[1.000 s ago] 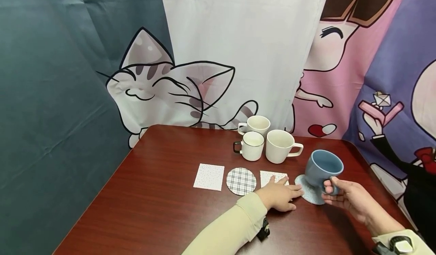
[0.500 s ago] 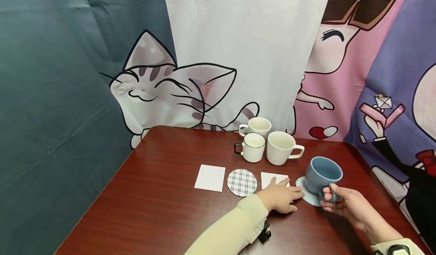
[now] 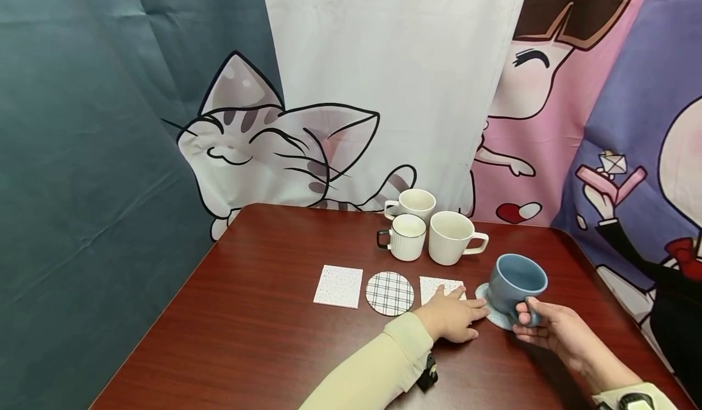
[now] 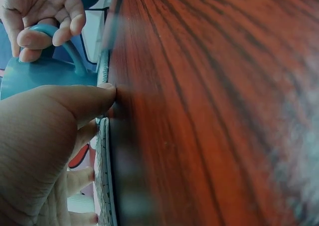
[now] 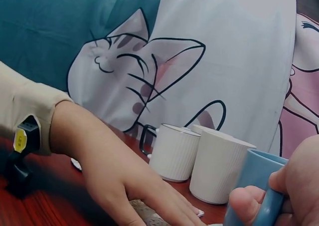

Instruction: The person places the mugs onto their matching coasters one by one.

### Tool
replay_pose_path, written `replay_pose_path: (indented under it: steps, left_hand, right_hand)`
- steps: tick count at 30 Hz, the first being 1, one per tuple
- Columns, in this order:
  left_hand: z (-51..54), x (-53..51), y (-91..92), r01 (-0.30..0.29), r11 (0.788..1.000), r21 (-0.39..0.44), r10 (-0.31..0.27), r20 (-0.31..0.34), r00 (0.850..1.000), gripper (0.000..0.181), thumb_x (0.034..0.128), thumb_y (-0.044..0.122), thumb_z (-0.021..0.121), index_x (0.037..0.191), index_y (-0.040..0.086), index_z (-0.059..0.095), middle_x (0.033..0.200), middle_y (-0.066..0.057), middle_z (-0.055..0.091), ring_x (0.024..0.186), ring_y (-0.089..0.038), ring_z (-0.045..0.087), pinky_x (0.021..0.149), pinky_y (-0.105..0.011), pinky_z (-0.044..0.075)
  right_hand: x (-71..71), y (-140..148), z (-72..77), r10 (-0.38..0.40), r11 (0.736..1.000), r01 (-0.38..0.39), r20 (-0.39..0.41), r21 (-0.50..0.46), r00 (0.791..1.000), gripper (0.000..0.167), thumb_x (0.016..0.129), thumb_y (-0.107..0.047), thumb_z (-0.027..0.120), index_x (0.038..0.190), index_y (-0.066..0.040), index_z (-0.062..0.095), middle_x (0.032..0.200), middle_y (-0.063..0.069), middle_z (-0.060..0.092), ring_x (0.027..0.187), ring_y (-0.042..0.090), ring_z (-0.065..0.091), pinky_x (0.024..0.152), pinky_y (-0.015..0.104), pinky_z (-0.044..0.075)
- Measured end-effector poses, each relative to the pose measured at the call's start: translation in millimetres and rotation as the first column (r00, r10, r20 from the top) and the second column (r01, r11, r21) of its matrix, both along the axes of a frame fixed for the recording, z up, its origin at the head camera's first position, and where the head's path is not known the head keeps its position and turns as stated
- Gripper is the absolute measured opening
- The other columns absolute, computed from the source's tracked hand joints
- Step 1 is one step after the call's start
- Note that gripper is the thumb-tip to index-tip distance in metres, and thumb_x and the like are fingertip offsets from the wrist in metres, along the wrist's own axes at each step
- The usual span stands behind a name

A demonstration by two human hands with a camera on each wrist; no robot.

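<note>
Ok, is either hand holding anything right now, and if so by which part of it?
The right hand holds the blue mug by its handle. The left hand lies spread out, gripping nothing.

Blue rounded mug (image 3: 511, 285) w/ loop handle: solid col. throughout. Pale blue-gry round coaster (image 3: 498, 320): speckled. Wht round coaster (image 3: 389, 293): blk plaid. Wht sq. coaster (image 3: 338, 286) & its wht sq. twin (image 3: 430, 288): fine specks. Wht ribbed mug (image 3: 407, 242): blk rim + handle. Red-brn wood-grain table (image 3: 247, 312): dk streaks. Beige cloth sleeve (image 3: 373, 361): plain.
</note>
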State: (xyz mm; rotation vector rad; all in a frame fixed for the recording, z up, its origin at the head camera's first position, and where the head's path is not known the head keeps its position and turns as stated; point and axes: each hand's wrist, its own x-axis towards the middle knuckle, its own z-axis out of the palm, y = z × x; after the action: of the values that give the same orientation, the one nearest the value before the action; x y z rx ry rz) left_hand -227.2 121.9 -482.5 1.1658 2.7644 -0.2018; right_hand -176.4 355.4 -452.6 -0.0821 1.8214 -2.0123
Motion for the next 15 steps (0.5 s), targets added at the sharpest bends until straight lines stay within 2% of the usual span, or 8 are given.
replay_pose_path:
  steps: [15]
  left_hand:
    - [-6.1, 0.9, 3.4, -0.016, 1.0, -0.002, 0.016, -0.019, 1.0, 0.058, 0.0977, 0.059, 0.054, 0.152, 0.055, 0.034, 0.156, 0.038, 0.022, 0.151, -0.013, 0.025, 0.116, -0.048, 0.029]
  right_hand:
    - [7.8, -5.4, -1.8, -0.028, 1.0, 0.028, 0.008, -0.007, 1.0, 0.045, 0.112, -0.024, 0.036, 0.094, -0.017, 0.077, 0.082, -0.002, 0.072, 0.086, 0.02, 0.074, 0.081, 0.038, 0.06]
